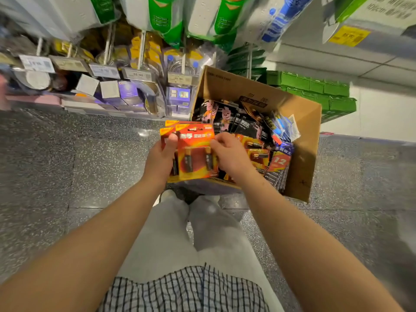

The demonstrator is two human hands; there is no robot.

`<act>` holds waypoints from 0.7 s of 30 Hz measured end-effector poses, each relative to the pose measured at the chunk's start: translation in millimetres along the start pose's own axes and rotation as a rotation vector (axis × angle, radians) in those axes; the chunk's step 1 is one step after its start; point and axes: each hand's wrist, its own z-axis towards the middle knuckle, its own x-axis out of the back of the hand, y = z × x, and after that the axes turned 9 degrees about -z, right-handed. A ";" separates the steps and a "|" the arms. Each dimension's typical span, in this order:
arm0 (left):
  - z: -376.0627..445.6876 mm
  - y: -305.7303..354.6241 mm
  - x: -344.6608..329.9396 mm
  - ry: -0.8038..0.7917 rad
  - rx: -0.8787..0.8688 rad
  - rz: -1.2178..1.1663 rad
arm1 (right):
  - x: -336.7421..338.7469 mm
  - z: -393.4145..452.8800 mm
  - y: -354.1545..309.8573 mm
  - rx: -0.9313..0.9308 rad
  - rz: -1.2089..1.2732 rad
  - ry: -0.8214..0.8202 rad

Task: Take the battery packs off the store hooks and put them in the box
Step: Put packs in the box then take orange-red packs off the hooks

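Far left, the store shelf [94, 108] runs along the speckled floor [67, 165], with white price tags [104, 70] on its rail and purple boxes [126, 95] sitting below them. Above hang green-and-white packages [164, 16] on hooks, blurred by the wide lens.

Moving in, the left hand [161, 158] comes up from below, its grip grasping a stack of red battery packs [194, 152] by the left edge, thumb laid across the front card, fingers behind. The front pack shows two dark cells under clear blisters, and more red cards peek out behind and to the left of it. The stack is held upright, just at the near left corner of the box.

Now the right hand [231, 156]: its fingers are curled onto the right edge of that same front pack, pinching it, so both hands hold the stack together.

Further right, the cardboard box [308, 136] stands open on the floor, flaps up, already heaped with packs: black cards with a pink rabbit figure [225, 118] at the back, orange and blue packs toward the front right, one marked 12. Beyond the box, green crates [319, 86] sit stacked against the white wall. At the bottom, pale trousers and a checked shirt hem.
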 end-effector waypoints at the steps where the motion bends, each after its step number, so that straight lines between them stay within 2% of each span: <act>1: 0.3 -1.1 0.0 -0.037 0.019 -0.040 | -5.1 0.5 -0.8 0.001 0.002 0.012; 4: 2.8 -10.6 -2.3 -0.097 0.084 -0.132 | -14.0 -2.7 -3.2 0.022 -0.024 0.020; 8: 6.9 -16.1 -7.9 -0.111 0.134 -0.120 | -2.8 -5.2 13.3 -0.041 0.099 -0.026; 13: 16.8 -19.4 -9.1 -0.101 0.147 -0.111 | 44.7 6.3 77.7 -0.275 0.074 0.207; 15: 18.2 -18.9 -9.9 -0.086 0.150 -0.088 | 59.9 12.5 99.6 -0.286 -0.011 0.184; 19: 18.0 -18.3 -10.5 -0.092 0.151 -0.054 | 66.0 23.0 117.2 -0.187 -0.356 -0.011; 21: 15.9 -16.8 -11.7 -0.091 0.139 -0.050 | 60.2 24.5 120.0 -0.108 -0.525 -0.006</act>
